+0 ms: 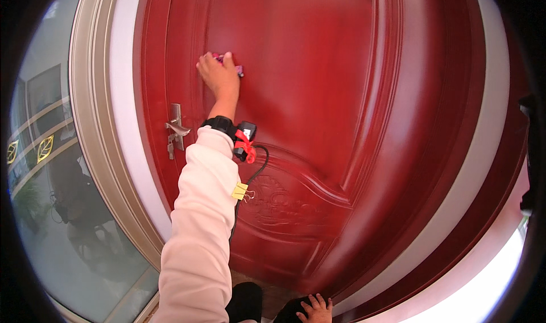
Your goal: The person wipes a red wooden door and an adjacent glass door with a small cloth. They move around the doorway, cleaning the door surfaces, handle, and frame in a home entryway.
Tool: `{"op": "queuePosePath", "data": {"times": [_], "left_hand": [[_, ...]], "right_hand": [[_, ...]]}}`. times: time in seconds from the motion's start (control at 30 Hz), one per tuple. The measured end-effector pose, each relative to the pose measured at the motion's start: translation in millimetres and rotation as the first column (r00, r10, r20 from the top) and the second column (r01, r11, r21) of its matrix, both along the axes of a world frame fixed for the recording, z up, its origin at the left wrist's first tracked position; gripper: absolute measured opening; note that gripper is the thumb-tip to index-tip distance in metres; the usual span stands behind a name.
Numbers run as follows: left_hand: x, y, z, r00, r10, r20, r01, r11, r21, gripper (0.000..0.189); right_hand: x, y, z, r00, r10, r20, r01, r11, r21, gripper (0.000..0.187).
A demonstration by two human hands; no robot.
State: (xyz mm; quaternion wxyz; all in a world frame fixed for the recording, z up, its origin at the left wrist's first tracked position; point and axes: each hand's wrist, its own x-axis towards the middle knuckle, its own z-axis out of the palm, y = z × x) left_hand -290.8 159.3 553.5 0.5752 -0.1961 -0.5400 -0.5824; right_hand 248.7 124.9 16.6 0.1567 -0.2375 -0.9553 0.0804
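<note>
My left hand (219, 77) is raised against the upper panel of a red wooden door (290, 88). Bunched under its fingers is a pink and purple patterned cloth (239, 70), mostly hidden by the hand. At the bottom of the view, my right hand (316, 311) rests on my dark-trousered knee, fingers spread and holding nothing. Below and left of my left hand, a metal door handle (178, 128) has a key (171, 149) hanging at its lock. A carved relief (273, 203) decorates the door's lower part.
My left wrist carries a black strap with a small device (246, 131) tied by red ribbon. Its black cable (261, 169) runs down the sleeve, held by a yellow binder clip (240, 191). Left of the door are a white frame strip (132, 109) and a reflective glass pane (76, 254).
</note>
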Motion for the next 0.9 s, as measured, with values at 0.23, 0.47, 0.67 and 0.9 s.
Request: {"op": "queuePosePath", "data": {"times": [0.23, 0.47, 0.67, 0.9], "left_hand": [[163.3, 74.5, 23.7, 0.925, -0.049, -0.376, -0.043, 0.972, -0.233, 0.061], [262.8, 93.6, -52.1, 0.737, -0.435, -0.517, 0.016, 0.776, -0.631, 0.067], [214.2, 61.0, -97.5, 0.737, -0.434, -0.518, -0.017, 0.755, -0.655, 0.057], [77.4, -3.9, -135.3, 0.984, -0.059, -0.167, -0.022, 0.895, -0.446, 0.045]], "right_hand": [[4.5, -1.8, 4.0, 1.0, -0.009, -0.013, 0.008, 1.0, -0.01, 0.05], [3.6, -7.2, 6.3, 1.0, -0.008, -0.002, 0.008, 0.999, 0.036, 0.049], [2.7, -10.2, 9.8, 1.0, -0.007, 0.02, 0.005, 0.998, 0.056, 0.049], [-2.9, -13.5, 4.5, 0.999, -0.015, 0.047, 0.011, 0.997, 0.076, 0.049]]}}
